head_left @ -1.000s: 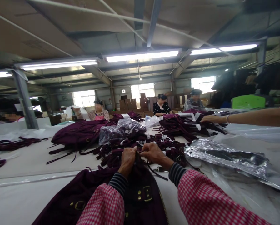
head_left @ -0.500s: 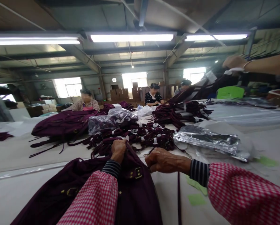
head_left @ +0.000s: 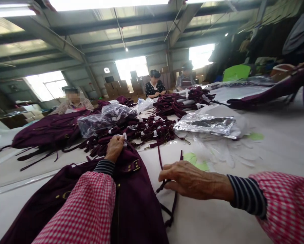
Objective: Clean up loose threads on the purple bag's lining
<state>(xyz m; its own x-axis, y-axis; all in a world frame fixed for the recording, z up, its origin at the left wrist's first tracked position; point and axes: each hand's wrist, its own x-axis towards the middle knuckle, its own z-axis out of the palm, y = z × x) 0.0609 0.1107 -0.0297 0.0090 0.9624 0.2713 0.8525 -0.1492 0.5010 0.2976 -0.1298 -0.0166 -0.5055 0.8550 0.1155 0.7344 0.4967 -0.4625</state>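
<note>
A dark purple bag [head_left: 136, 196] with brass-coloured buckles lies on the table in front of me. My left hand [head_left: 115, 148] is closed on its top edge, where a small white piece shows by the fingertips. To the right of the bag, my right hand [head_left: 190, 179] pinches a thin purple strap [head_left: 172, 210], whose lower part hangs in a loop against the bag's side. Beyond my left hand lies a heap of purple straps [head_left: 152, 130] with white wraps and metal clips.
Behind the heap are another purple bag [head_left: 52, 127], a clear plastic bag [head_left: 106, 120] and stacked purple straps [head_left: 182, 101]. A silvery plastic packet [head_left: 205, 124] lies right of centre. More purple material [head_left: 274, 89] is at the right edge. Several people sit across the table.
My right hand has moved back from the strap heap and now has a strap in it. The left hand keeps its grip. A co-worker's raised arm at right is gone, and purple material lies lower there.
</note>
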